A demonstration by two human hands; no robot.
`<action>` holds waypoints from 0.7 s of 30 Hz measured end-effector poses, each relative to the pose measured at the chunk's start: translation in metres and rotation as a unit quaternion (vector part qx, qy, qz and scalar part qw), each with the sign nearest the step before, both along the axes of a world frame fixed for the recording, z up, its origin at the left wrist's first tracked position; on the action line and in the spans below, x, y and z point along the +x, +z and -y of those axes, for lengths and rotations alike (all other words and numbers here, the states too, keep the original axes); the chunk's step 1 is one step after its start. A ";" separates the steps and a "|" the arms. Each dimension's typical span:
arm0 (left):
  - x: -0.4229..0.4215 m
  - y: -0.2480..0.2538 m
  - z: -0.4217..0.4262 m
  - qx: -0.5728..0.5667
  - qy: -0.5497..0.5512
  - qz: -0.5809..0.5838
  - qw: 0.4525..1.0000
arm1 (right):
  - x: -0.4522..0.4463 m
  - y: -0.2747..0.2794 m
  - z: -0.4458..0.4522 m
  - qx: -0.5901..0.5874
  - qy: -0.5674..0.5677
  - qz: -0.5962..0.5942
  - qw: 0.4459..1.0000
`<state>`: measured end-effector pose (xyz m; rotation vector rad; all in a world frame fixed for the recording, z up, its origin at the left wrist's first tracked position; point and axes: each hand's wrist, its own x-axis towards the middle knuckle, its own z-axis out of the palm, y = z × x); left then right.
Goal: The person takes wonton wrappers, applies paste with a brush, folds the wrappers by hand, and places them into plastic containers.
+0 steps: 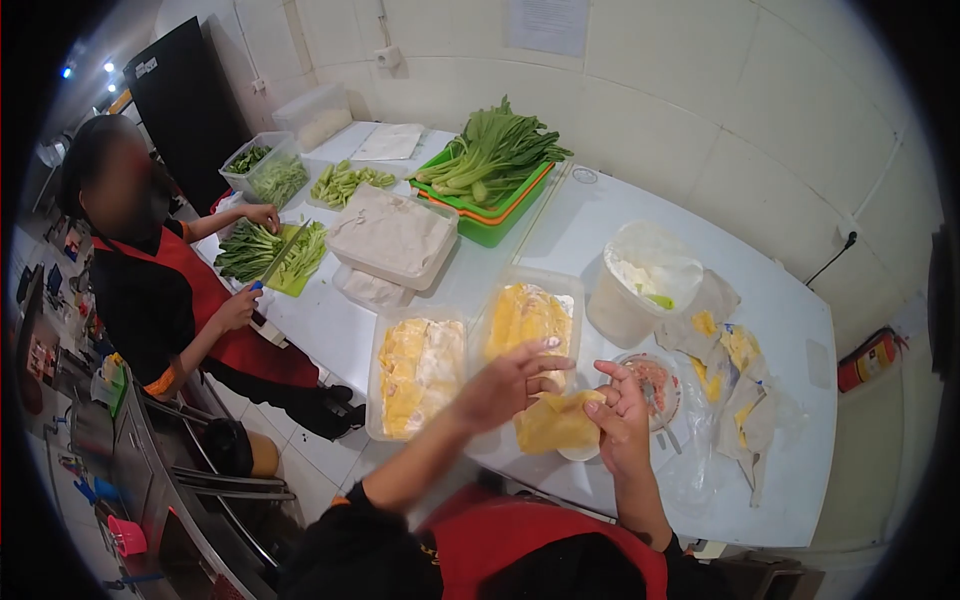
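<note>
My right hand (pixel 622 412) pinches a thin yellow dough wrapper (pixel 556 424) by its edge. The wrapper hangs over the table's near side and partly covers a small white bowl (pixel 580 454). To its left, my left hand (pixel 505 385) hovers with fingers spread and nothing visible in them. Just beyond my right hand sits a bowl of pinkish filling (pixel 657 384), partly hidden by my fingers. Two plastic containers hold folded yellow pieces dusted with white flour: one container (pixel 372 410) by my left forearm, the other (pixel 578 300) beyond my left hand.
A white tub (pixel 612 300) stands behind the filling. Cloths with yellow wrappers (pixel 738 385) and clear plastic lie at right. Green and orange baskets (pixel 500 232) hold leafy greens. At left, a co-worker (pixel 150 270) cuts greens with a knife (pixel 284 256) on a green board.
</note>
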<state>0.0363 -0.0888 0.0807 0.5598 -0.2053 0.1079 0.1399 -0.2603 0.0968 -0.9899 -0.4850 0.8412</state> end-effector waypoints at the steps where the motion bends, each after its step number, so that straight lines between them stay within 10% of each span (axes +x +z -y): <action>1: -0.005 -0.002 0.021 -0.040 0.021 -0.039 0.998 | -0.001 -0.004 0.000 -0.035 -0.015 0.018 0.999; 4: -0.017 -0.072 0.054 0.062 0.074 -0.154 0.983 | -0.005 -0.037 0.003 -0.131 -0.058 0.104 0.984; 7: -0.023 -0.074 0.062 -0.102 0.040 -0.265 0.958 | -0.003 -0.064 0.023 -0.249 -0.051 0.259 0.932; 16: -0.052 -0.048 0.027 0.160 0.096 -0.340 0.922 | 0.014 -0.061 0.056 -0.513 0.266 0.519 0.630; 21: -0.054 -0.051 0.025 0.171 0.140 -0.323 0.920 | 0.018 -0.068 0.053 -0.484 0.243 0.528 0.655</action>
